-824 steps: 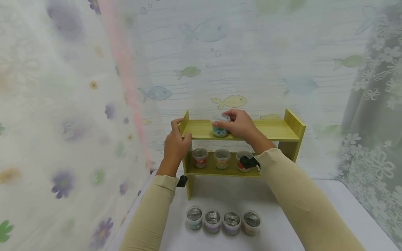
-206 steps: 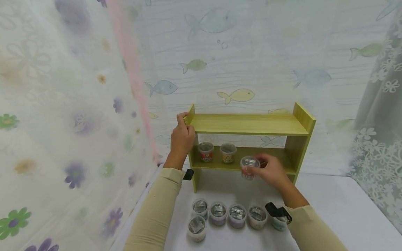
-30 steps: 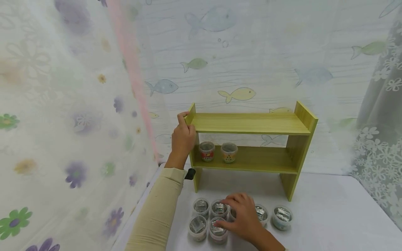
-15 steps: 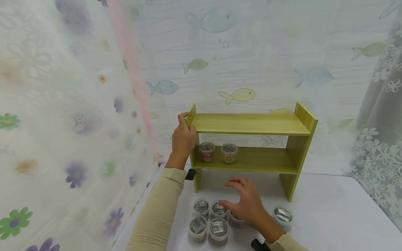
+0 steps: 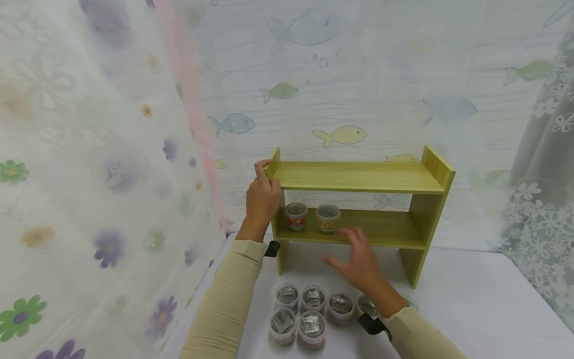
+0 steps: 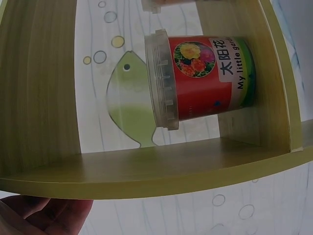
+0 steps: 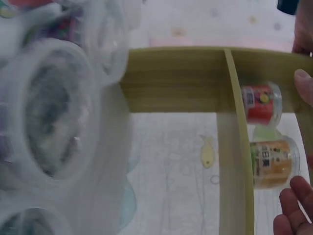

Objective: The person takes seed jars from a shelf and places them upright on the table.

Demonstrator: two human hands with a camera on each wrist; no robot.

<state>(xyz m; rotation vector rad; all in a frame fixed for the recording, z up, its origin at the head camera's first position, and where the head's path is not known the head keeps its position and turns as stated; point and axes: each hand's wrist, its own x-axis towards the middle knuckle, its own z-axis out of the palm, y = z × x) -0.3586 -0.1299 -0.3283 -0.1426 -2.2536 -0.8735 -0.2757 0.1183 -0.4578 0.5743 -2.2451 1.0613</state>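
Observation:
A yellow-green two-tier wooden shelf stands on the white table. My left hand grips the top of its left side panel, fingers curled over the edge. On the lower board sit two clear-lidded plastic tubs: a red-labelled tub with flowers printed on it at the left, and an orange-labelled tub beside it. My right hand reaches up before the lower board, thumb and fingers spread, holding nothing. In the right wrist view its fingers are close to the orange-labelled tub's lid.
Several lidded tubs stand in two rows on the table in front of the shelf. My right forearm partly covers the right-hand ones. A patterned fish curtain hangs behind, a flowered one at the left.
Earlier, tubs stood on the top board and further right below; both spots are now bare. My right hand put a red-labelled tub in the front row, then rose toward the shelf. Left hand stays.

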